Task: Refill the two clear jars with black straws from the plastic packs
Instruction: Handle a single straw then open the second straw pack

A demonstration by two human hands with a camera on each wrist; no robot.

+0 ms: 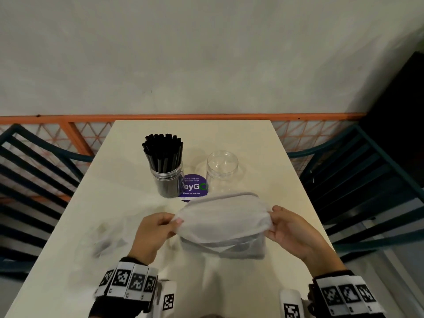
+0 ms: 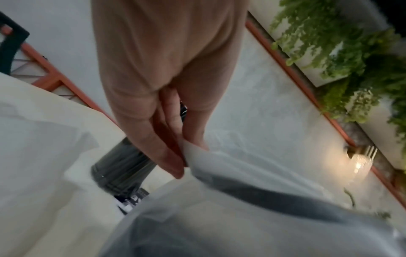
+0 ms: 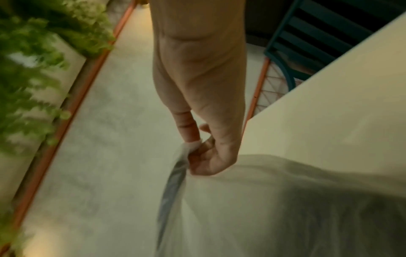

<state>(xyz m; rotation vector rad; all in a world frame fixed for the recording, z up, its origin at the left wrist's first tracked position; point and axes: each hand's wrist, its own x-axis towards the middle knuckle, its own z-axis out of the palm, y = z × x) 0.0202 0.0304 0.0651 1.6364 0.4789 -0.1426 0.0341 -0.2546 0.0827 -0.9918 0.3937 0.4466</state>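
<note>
Straws [image 1: 163, 152] fill one jar [image 1: 168, 180] on the worktop [image 1: 286, 191] beside an empty jar [image 1: 222, 171], while the left hand [image 1: 153, 235] and right hand [image 1: 292, 230] each pinch an end of a plastic pack [image 1: 223, 222] just above it.

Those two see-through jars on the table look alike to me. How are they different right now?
The left jar is packed with black straws standing upright and rising above its rim; the right jar holds nothing. The left jar looks dark through its wall, while the right jar shows the pale table through it. Both stand upright, lidless, beside the purple sticker.
</note>
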